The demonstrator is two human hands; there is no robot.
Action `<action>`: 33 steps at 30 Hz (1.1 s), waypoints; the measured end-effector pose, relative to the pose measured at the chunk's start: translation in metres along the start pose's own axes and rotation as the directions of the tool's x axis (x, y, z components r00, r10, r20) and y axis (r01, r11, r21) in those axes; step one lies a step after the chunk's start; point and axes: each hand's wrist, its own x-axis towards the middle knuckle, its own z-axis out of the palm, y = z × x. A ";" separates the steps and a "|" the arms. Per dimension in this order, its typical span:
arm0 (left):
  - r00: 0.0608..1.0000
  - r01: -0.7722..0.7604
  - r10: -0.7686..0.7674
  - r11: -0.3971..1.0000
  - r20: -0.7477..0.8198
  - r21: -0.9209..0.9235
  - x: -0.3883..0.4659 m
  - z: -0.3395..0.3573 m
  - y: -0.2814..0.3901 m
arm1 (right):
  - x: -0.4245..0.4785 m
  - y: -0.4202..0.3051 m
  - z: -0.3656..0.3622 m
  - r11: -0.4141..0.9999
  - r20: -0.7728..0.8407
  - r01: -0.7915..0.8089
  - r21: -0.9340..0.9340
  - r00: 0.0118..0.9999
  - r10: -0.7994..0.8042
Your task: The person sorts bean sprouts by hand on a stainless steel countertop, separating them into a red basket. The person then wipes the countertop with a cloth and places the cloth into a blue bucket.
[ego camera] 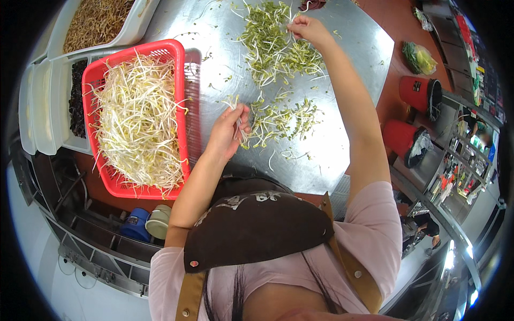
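Note:
Several white bean sprouts (237,120) are pinched in my left hand (227,130), between the red basket and a scatter of sprouts on the steel table (225,86). Reaching to the far side, my right hand (310,30) has thumb and fingertips together on a few pale sprout stems (290,34). These lie at the edge of a large heap of green-headed sprouts (263,44). A smaller loose patch of green-headed sprouts (293,120) spreads closer to me. At my left, a red plastic basket (181,100) holds a high mound of cleaner white sprouts (136,124).
A white tub of brown dried shreds (134,28) stands at the far left, near a container of dark food (78,98). Red bins (413,94) and a bagged vegetable bundle (419,58) are on the floor at right. Blue and cream buckets (136,224) sit at lower left.

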 end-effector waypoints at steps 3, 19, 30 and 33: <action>1.000 -0.026 0.026 0.999 -0.002 -0.019 0.002 0.004 0.006 | 0.002 -0.002 0.006 0.990 -0.048 0.084 -0.115 0.995 -0.090; 0.999 -0.051 0.050 0.995 -0.012 -0.085 -0.011 -0.012 0.010 | 0.097 -0.045 0.129 0.553 -0.041 0.124 -0.824 0.960 -0.277; 0.999 -0.054 0.055 0.996 0.005 -0.070 -0.005 -0.011 0.018 | 0.091 -0.070 0.032 0.784 -0.097 0.035 -0.620 0.988 -0.121; 0.998 -0.056 0.058 0.994 0.021 -0.091 -0.007 -0.018 0.016 | 0.112 -0.077 0.058 0.674 -0.098 -0.001 -0.738 0.989 -0.106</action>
